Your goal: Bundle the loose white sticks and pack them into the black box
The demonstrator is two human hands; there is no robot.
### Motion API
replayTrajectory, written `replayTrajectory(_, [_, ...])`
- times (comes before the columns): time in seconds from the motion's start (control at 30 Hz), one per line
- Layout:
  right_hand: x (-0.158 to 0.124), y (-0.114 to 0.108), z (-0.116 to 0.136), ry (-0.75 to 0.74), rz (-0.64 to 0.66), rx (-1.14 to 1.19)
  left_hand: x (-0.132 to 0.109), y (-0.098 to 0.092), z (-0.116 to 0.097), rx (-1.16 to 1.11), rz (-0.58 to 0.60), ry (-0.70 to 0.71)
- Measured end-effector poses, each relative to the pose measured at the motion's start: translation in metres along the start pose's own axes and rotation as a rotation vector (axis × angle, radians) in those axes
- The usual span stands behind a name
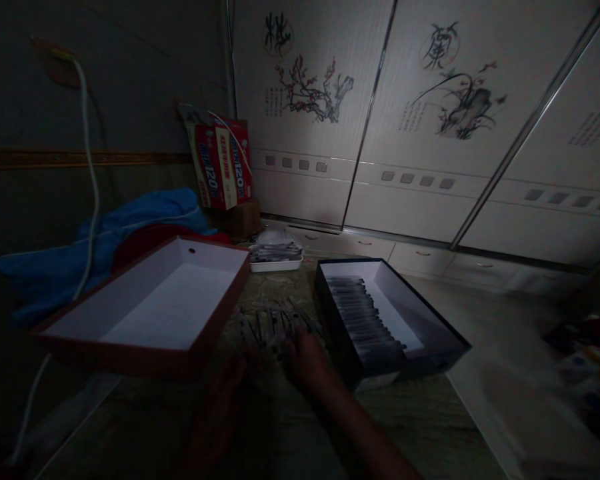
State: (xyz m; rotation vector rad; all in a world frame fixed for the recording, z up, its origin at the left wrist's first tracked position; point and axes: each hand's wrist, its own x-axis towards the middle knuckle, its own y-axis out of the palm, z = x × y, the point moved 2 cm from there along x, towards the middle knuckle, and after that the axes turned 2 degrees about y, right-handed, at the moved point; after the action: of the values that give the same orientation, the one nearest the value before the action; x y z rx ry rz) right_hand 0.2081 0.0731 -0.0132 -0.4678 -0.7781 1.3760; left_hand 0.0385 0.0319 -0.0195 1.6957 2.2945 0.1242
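A loose pile of slim, pen-like sticks [267, 323] lies on the table between two shallow boxes. My right hand [306, 360] reaches to the near right side of this pile, its fingers curled down among the sticks; what they grip is too dark to make out. Just left of it, my left hand [230, 377] rests low at the pile's near edge, its fingers lost in shadow and blur. To the right, a dark box [425, 307] with a white inside holds a row of similar sticks [357, 310] stacked side by side along its left part.
A red-brown box [150, 307] with a bare white inside stands on the left. Behind the pile is a white tray [276, 265] of more sticks and clear plastic. Blue cloth [150, 207], a white cable [91, 180] and a red carton [225, 167] are at the back left.
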Motion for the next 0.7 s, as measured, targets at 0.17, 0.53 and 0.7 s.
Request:
replayTrajectory(0.17, [0.014,0.0,-0.002,0.064,-0.012,0.087,-0.004,-0.002,-0.003,0.131,0.042,0.082])
replayTrajectory(0.53, [-0.065,-0.001,-0.002,-0.02,0.177,0.365,-0.001,-0.01,0.007,0.285,0.037,0.165])
replayTrajectory(0.7, [-0.071,0.005,-0.002,-0.041,0.157,0.397,-0.004,-0.003,0.004,0.222,0.126,0.132])
